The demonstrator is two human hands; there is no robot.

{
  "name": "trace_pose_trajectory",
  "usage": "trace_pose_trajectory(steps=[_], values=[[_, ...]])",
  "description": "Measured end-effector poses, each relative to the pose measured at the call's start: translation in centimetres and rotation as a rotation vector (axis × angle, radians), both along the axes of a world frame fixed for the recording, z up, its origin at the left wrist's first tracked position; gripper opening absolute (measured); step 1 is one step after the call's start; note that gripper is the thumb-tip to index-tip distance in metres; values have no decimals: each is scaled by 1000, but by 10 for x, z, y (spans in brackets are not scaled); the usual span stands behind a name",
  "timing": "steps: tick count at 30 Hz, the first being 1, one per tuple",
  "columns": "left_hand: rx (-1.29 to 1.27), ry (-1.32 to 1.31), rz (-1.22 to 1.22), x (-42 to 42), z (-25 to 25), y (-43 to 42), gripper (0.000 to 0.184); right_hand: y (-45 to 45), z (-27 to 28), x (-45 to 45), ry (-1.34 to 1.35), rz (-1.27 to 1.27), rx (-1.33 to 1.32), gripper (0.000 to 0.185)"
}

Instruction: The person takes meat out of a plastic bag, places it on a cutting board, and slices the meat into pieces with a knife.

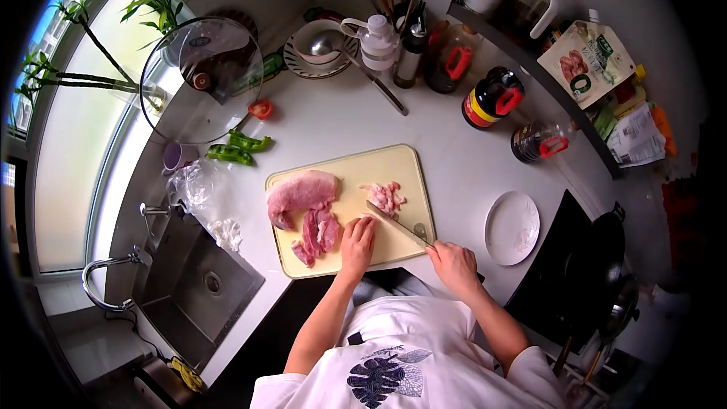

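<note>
A cream cutting board [356, 169] lies on the counter. On its left side are a large piece of raw meat [304, 195] and some thick slices [318, 235]; a small pile of chopped meat [385, 198] sits at the upper right. My right hand [453, 263] is closed round the handle of a knife [400, 227], whose blade points up and left over the board, its tip below the chopped pile. My left hand [358, 241] rests on the board left of the blade, fingers together over a small bit of meat mostly hidden beneath them.
A white plate [512, 228] is right of the board, near a black stove [556, 265]. Green peppers [235, 150], a tomato half [260, 109] and a plastic bag [203, 193] lie left. A sink [204, 288] is lower left; sauce bottles [492, 98] stand behind.
</note>
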State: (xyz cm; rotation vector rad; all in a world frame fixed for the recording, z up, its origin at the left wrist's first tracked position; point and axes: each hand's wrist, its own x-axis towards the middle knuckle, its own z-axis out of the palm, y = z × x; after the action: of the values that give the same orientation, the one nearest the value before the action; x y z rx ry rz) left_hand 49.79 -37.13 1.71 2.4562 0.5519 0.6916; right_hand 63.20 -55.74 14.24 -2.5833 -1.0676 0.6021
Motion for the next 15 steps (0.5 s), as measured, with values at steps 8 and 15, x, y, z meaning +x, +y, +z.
trace_pose_trajectory(steps=[8,15], values=[[17,0,31,1,-2,-1,34,2,12,-11,-12,49,-39,25],[16,3,28,1,-2,-1,33,28,-14,-16,12,30,26,28]])
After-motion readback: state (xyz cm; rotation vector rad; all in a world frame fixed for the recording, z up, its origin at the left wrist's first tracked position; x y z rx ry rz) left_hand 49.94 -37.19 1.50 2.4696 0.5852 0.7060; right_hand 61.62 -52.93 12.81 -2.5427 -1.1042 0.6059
